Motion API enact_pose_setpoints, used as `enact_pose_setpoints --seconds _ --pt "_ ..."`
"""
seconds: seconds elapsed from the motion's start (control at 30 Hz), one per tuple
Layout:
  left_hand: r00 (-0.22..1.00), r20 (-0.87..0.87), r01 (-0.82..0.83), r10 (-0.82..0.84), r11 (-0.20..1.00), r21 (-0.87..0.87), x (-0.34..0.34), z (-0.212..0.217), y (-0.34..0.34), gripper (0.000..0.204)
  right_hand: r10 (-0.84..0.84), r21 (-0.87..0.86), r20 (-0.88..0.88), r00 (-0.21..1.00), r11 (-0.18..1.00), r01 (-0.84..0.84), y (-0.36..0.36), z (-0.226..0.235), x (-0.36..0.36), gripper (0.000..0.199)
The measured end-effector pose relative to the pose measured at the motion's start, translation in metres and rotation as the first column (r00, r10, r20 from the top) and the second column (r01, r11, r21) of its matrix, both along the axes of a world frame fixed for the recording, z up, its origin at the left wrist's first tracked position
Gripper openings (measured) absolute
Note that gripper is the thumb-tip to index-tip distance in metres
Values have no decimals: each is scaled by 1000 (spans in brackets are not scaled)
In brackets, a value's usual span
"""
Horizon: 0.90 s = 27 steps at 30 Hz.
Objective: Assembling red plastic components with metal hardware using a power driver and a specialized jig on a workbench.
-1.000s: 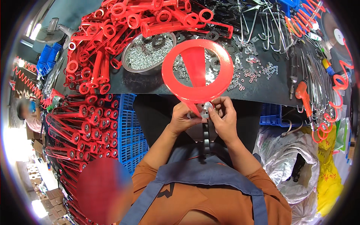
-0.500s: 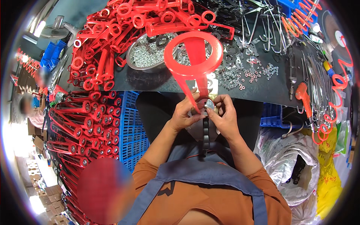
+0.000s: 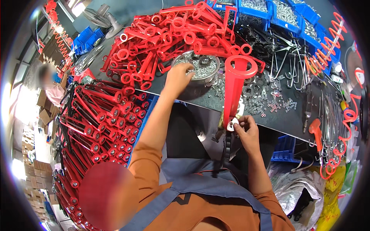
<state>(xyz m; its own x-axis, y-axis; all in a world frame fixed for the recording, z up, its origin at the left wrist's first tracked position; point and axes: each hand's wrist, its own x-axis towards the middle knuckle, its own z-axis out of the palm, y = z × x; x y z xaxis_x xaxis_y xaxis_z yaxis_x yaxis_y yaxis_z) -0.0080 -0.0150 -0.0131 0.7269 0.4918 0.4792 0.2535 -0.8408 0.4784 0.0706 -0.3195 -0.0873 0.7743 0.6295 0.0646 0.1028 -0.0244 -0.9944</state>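
I have the left hand (image 3: 179, 79) curled at the bowl (image 3: 203, 81), in from the tabletop's (image 3: 283, 121) near edge; its grip I cannot tell. By that edge is the red frame (image 3: 232, 92), its pale piece (image 3: 231, 124) below pinched by the right hand (image 3: 248, 133).

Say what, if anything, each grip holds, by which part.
Right grip: pale piece, apparently by its right edge. Left grip, at metal bowl: cannot tell.

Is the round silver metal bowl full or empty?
Not empty: small silvery metal pieces spread across the bowl; how full, I cannot tell.
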Motion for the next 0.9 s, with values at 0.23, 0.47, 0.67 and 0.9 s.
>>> enact_pose_setpoints --seconds 0.23,0.47,0.67,0.9 --pt "918 -354 129 -177 980 -154 54 -13 41 31 -8 -59 148 989 998 17 -5 10 9 23" --pt "919 388 362 63 249 -898 40 -12 70 12 -491 -80 613 619 741 667 -126 44 115 22" --pt "812 551 578 193 -406 -708 41 -32 110 4 196 -531 847 494 314 787 -245 16 208 62" --pt "677 627 723 385 -188 -665 24 -18 74 25 83 -626 733 675 470 623 -265 32 245 37"
